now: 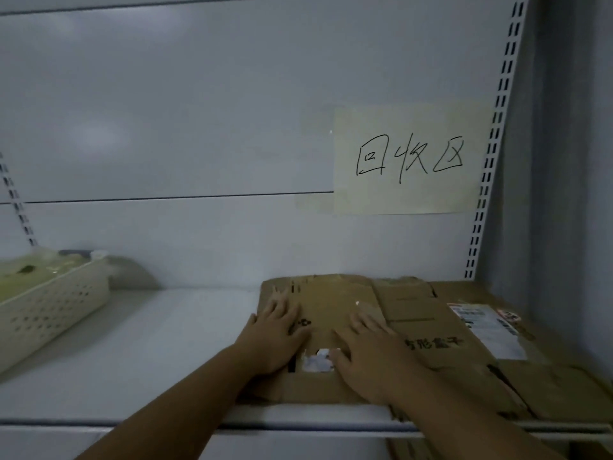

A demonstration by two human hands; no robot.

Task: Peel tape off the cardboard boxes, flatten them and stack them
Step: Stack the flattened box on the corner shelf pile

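- The shelf (166,343) carries the task's things: a stack of flattened boxes (547,386) fills its right half out to the front lip.
- A paper sign (408,161) taped to the back panel reads "回收区" in handwriting, so this looks like the right place for the stack.
- The top box (328,310) lies flat on the stack's left part with both hands on it. The step seems to be pressing it down and squaring it. Lean through the palms, push toward the back panel, and line its edges up with the sheets beneath so nothing overhangs the lip.
- Left hand (278,333): grip slack, fingers spread flat on the cardboard, holding nothing.
- Right hand (368,353): likewise, palm down and pressing.
- A shipping label (491,330) sits on a lower sheet at the right, its print too blurred to read.
- The printed characters (434,343) beside the right hand read "形盒子", with the start hidden.
- A torn hole (316,361) between the hands shows white. Check there for leftover tape.
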